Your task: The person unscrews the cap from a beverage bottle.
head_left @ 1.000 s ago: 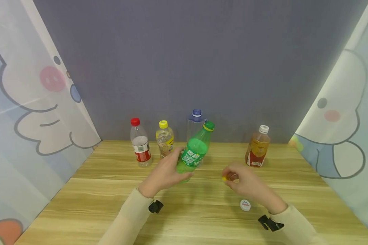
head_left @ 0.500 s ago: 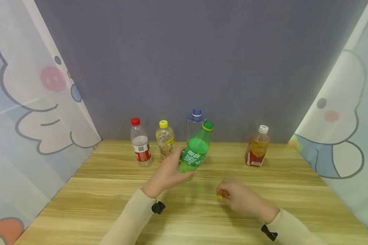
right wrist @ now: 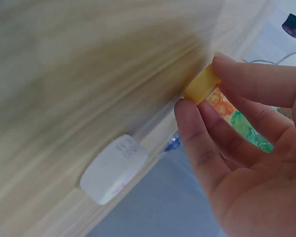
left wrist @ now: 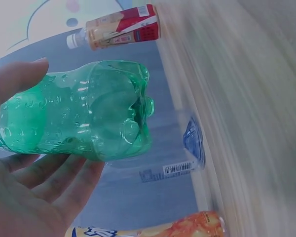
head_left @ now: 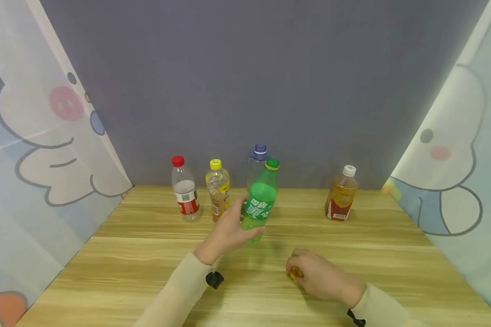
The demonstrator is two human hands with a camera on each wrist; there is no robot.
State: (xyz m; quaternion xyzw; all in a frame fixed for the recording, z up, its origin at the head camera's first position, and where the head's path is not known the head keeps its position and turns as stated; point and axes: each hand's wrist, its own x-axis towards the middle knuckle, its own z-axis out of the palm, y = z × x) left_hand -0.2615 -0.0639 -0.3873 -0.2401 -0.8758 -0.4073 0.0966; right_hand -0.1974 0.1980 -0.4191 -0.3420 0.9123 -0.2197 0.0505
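My left hand [head_left: 231, 229] grips a green plastic soda bottle [head_left: 263, 193] with a green cap, tilted slightly to the right. In the left wrist view, the bottle's base [left wrist: 121, 111] is up off the table, with the thumb on one side and the fingers on the other. Low over the wood, my right hand [head_left: 321, 276] pinches a yellow bottle cap [right wrist: 202, 85] between thumb and fingertips. A white bottle cap [right wrist: 114, 170] lies on the table near those fingertips in the right wrist view; the right hand hides it from the head view.
Along the back stand a red-capped bottle [head_left: 186, 193], a yellow-capped bottle [head_left: 218, 186] and a clear bottle with a blue neck [head_left: 260, 152], partly behind the green one. A white-capped tea-coloured bottle [head_left: 342, 195] stands at right. A grey panel [head_left: 245, 81] rises behind the table.
The right hand has come nearer and lower with the yellow cap, covering the white cap in the head view. The left hand has tipped the green bottle more upright.
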